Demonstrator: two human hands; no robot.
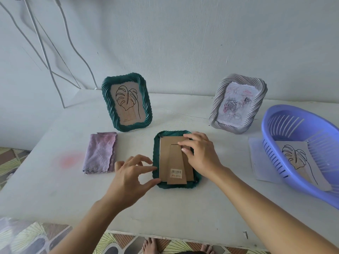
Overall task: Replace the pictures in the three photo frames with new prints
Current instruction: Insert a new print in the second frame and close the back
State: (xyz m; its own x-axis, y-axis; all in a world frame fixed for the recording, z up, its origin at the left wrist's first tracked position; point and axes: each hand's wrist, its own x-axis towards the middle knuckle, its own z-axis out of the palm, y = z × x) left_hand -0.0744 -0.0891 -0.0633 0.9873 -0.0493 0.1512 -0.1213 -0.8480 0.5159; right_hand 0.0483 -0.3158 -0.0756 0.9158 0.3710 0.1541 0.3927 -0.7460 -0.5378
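Observation:
A dark green frame (166, 186) lies face down in the middle of the table, its brown cardboard back (170, 158) and stand facing up. My left hand (131, 177) touches the frame's left edge with thumb and fingertips, fingers spread. My right hand (200, 153) rests flat on the upper right of the cardboard back, pressing it. A second green frame (126, 102) with a leaf drawing stands at the back left. A grey frame (237, 104) with a rose print stands at the back right.
A folded lilac cloth (100, 153) lies left of the flat frame. A purple plastic basket (300, 151) at the right holds a leaf print (297, 162), with a white sheet (256, 162) under its near side. White cables hang on the wall at the left.

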